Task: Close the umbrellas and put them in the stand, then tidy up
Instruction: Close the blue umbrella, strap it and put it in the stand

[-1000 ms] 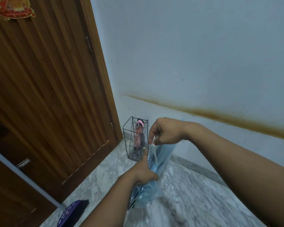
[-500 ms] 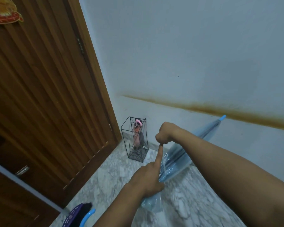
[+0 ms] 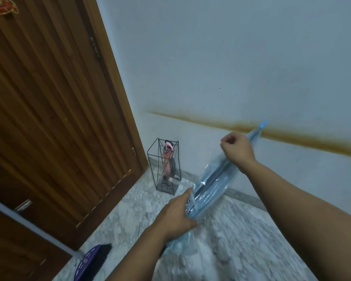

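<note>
Grey marble floor, black wire stand (near the corner), purple dustpan

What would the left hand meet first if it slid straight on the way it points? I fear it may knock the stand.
Likely not the stand. The left hand points up along the blue umbrella it grips, so it would probably meet the right hand first; depth is unclear.

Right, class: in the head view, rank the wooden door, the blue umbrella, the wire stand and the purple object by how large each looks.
1. wooden door
2. blue umbrella, though nearness inflates it
3. wire stand
4. purple object, partly cut off, so its place against the stand is unsure
</note>
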